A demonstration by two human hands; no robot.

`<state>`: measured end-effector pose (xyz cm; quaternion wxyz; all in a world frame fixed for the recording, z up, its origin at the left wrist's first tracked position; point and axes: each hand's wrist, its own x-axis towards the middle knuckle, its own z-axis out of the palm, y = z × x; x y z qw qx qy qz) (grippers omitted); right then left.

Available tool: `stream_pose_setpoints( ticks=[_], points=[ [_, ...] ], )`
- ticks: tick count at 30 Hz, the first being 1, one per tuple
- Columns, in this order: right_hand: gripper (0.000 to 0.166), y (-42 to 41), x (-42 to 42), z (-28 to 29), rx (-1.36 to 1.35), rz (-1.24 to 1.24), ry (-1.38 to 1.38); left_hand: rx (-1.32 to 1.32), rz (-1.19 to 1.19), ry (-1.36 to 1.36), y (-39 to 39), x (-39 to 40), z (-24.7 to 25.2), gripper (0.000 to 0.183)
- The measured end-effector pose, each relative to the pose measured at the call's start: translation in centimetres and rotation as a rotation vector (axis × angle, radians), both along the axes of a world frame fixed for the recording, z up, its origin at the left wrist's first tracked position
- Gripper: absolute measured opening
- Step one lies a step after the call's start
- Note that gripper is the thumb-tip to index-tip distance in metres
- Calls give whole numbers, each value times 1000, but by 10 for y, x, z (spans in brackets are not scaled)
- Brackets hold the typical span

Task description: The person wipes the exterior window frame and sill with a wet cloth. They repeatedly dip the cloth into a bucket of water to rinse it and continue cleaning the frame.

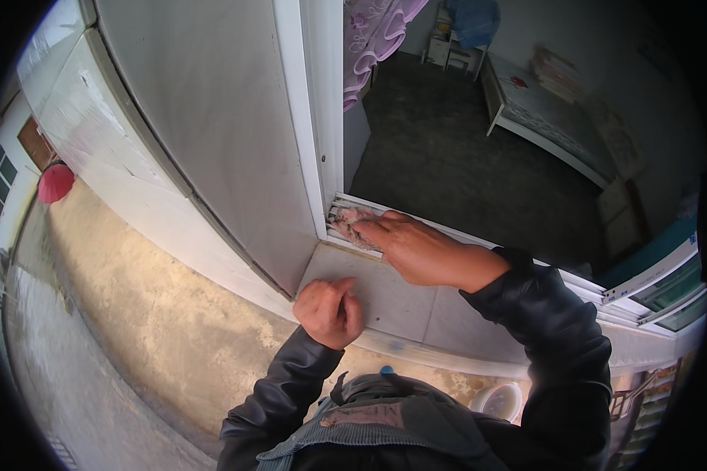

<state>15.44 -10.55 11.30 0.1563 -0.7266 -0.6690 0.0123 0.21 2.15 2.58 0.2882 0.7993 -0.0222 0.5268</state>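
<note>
My right hand (427,247) presses a wet-looking pink and grey cloth (356,226) into the bottom track of a white sliding-window frame (328,159). The cloth lies in the left corner of the track, with its middle partly covered by my fingers. Below it, my left hand (330,312) is curled into a loose fist by the outer left corner of the tiled window sill (397,312). Nothing shows in that hand, and whether it rests on the sill I cannot tell.
Sliding sashes (654,282) are at the right end of the track. A purple curtain (377,41) hangs inside, with a bed (554,112) beyond. A tiled wall (206,118) rises on the left. A white bucket (498,402) stands below, and a red umbrella (56,183) is farther off.
</note>
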Motion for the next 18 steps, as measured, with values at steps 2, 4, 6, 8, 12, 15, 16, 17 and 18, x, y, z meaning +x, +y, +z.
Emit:
stream_pose_setpoints(
  ticks=[2, 4, 6, 8, 12, 15, 16, 17, 18],
  points=[
    [54, 13, 3, -3, 4, 10, 32, 1, 5, 8, 1, -1, 0, 21],
    [49, 26, 5, -6, 48, -19, 104, 2, 7, 16, -1, -1, 0, 21],
    [46, 38, 5, -9, 55, -73, 127, 7, 12, 25, -2, -2, 1, 21],
    [42, 47, 3, -12, 23, -152, 100, 23, 26, 17, 0, 0, -1, 24],
    [37, 59, 11, -16, -3, -155, 180, 26, 31, 22, -1, -2, 3, 18],
    [35, 64, 21, -20, -45, -166, 216, 21, 24, 0, -2, 0, 3, 18],
    [34, 65, 22, -20, -61, -177, 194, 21, 27, -1, -2, 0, 2, 18],
    [34, 65, 22, -20, -76, -188, 171, 22, 30, -3, -1, 0, 2, 18],
    [32, 62, 21, -19, -80, -177, 169, 16, 33, -4, -2, 0, 1, 18]
  ],
)
